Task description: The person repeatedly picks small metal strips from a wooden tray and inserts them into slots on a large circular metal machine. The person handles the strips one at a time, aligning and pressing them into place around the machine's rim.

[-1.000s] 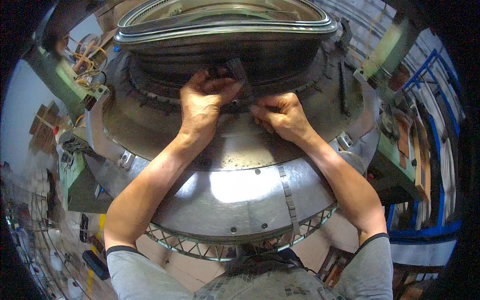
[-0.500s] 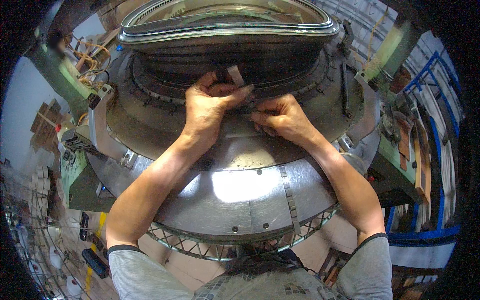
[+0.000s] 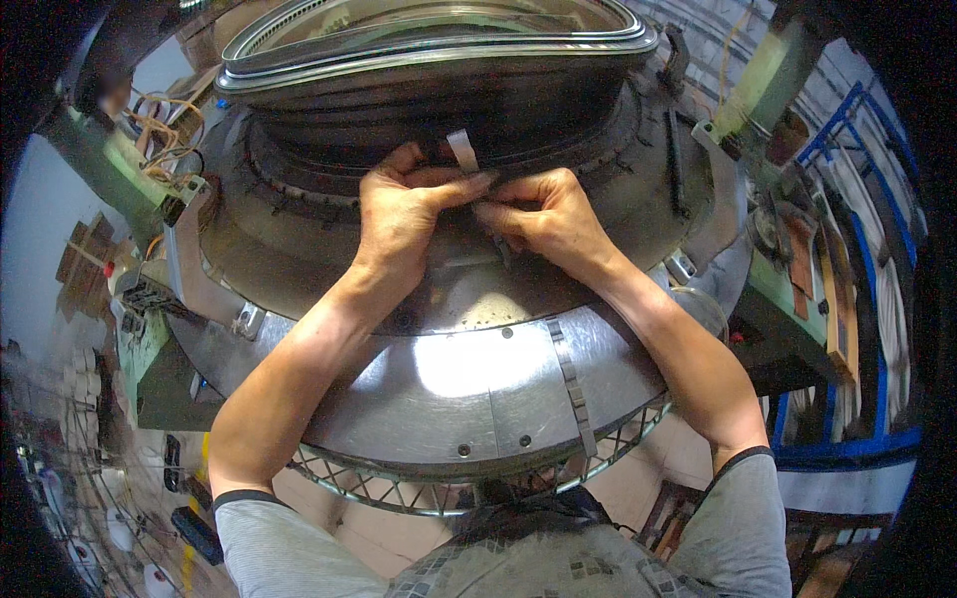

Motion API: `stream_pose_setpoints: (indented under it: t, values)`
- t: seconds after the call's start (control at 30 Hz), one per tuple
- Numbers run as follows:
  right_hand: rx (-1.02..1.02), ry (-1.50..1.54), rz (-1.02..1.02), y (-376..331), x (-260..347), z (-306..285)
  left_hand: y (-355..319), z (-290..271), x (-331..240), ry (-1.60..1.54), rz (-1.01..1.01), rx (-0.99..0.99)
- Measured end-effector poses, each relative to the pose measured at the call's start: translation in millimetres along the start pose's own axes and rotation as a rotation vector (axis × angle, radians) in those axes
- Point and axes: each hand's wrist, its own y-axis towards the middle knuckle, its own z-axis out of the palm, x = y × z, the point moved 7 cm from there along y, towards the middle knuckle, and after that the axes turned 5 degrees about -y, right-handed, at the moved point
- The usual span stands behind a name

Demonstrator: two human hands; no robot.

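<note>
Between thumb and fingers of my left hand [image 3: 397,214] is a small flat pale metal strip [image 3: 463,150], its end standing up above the fingertips. My right hand [image 3: 553,214] is closed in a pinch right beside it, the fingertips almost meeting those of the left. A thin greyish bit shows below the right fingers; whether it belongs to the same strip, I cannot tell. Both hands are over the dark sloping face of a large round machine [image 3: 329,284]. In front of them curves its shiny metal ring [image 3: 399,434], crossed by a narrow row of small metal blocks [image 3: 571,389].
A dark cylinder [image 3: 429,110] with a bright grooved rim rises behind my hands. Green frame posts stand left [image 3: 110,174] and right [image 3: 763,85], with metal brackets [image 3: 184,259] near them. Orange cables hang at the left; a blue rack [image 3: 877,289] stands at the right.
My right hand has moved left and up, closing the gap to my left hand. The strip stays in my left hand. The whole view has shifted slightly.
</note>
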Motion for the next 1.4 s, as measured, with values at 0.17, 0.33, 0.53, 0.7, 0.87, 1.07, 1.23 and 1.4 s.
stream_pose_setpoints:
  t: [0.17,0.33,0.53,0.7,0.87,1.07,1.23,1.4]
  values:
    - [0.004,0.045,0.004,0.7,1.9,0.3,0.2,3.7,0.5,-0.038,0.009,0.035]
    - [0.056,0.113,0.151,1.5,-5.6,2.3,3.7,-1.3,8.6,-0.057,-0.081,0.046]
    - [0.115,0.014,0.162,15.8,-1.2,1.5,7.8,-7.1,6.8,-0.087,-0.088,0.079]
    - [0.006,0.074,0.120,20.0,-7.2,-0.1,10.1,-11.6,2.6,-0.051,-0.012,0.034]
    - [-0.289,-0.237,-0.110,22.9,-1.4,-24.5,-5.6,8.5,-22.9,0.868,0.582,0.109]
    - [-0.353,-0.410,-0.177,23.9,2.2,-26.8,-20.8,25.3,-15.7,1.360,0.876,0.165]
    - [-0.360,-0.450,-0.176,23.5,4.7,-26.6,-22.4,27.7,-13.3,1.366,0.876,0.144]
    - [-0.381,-0.477,-0.180,21.6,5.8,-28.4,-22.0,29.1,-14.5,1.383,0.811,0.176]
